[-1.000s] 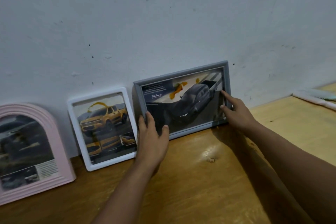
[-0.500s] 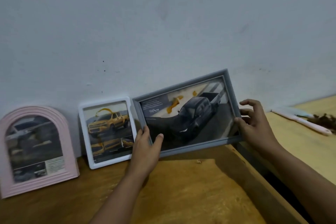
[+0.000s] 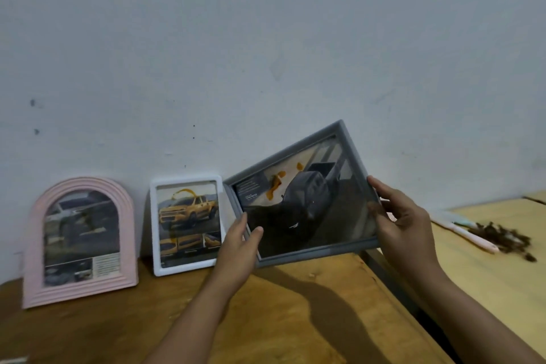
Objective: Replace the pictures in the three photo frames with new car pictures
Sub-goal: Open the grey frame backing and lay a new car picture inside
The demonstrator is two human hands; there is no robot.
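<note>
I hold a grey rectangular photo frame [image 3: 351,154] with a dark pickup picture in the air above the wooden table [image 3: 266,319], tilted with its right end higher. My left hand [image 3: 239,245] grips its lower left edge, thumb on the glass. My right hand [image 3: 399,219] grips its right edge. A white frame [image 3: 155,224] with a yellow pickup picture leans against the wall just left of it. A pink arched frame [image 3: 79,183] with a dark car picture leans at the far left.
The white wall [image 3: 266,53] rises right behind the frames. A dark gap [image 3: 393,284] separates this table from a lighter wooden surface [image 3: 487,275] on the right, where a pale pink stick-like tool [image 3: 464,235] and a pile of brown scraps [image 3: 502,238] lie.
The grey frame has been lifted off the table and away from the wall, rising and tilting. Both hands moved with it, and the view swung to the right.
</note>
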